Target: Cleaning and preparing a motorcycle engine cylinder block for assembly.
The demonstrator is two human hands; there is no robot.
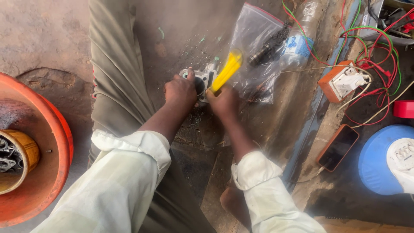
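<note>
A grey metal engine part [206,77] with a round bore rests on the dirty ground in the middle of the view. My left hand [180,91] grips its left side and holds it down. My right hand [224,102] is closed around a screwdriver with a yellow handle [227,70], whose handle slants up and to the right; its tip is hidden near the part's bore. Both forearms wear rolled-up pale sleeves.
An orange basin [41,181] at the left holds a yellow tub of metal parts [15,157]. A clear plastic bag [258,47] with dark parts lies behind. To the right lie a phone [338,146], an orange socket box [340,82], tangled red and green wires [379,51] and a blue lid [379,159].
</note>
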